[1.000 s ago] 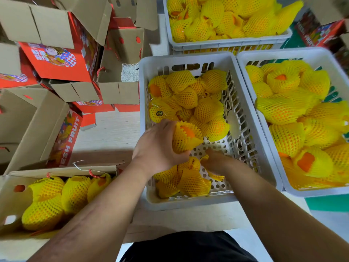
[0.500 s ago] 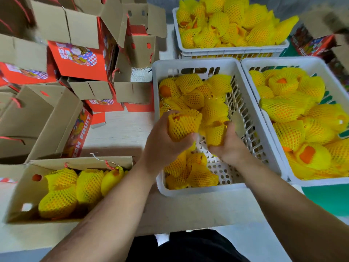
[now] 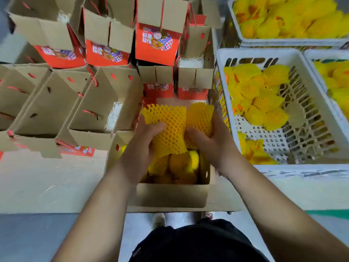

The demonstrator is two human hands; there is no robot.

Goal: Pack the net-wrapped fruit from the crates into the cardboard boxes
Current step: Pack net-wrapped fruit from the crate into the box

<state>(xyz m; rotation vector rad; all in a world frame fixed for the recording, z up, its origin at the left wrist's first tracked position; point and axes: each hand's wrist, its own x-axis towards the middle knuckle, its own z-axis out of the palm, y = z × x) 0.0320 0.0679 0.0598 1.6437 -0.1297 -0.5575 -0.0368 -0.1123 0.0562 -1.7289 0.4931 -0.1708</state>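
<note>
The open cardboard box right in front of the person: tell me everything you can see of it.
The cardboard box is plain brown on the flaps and inner walls that show, with its top open. It sits on the pale table at the near edge, beside the white crate. Several yellow net-wrapped fruit already lie inside. A small oval hole shows in its right wall. The left hand and right hand each hold another wrapped fruit over its opening.

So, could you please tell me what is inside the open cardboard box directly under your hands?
The open cardboard box already holds several net-wrapped fruit. The left hand and right hand, each gripping another fruit above it, cover the far part, so no full count is possible.
</note>
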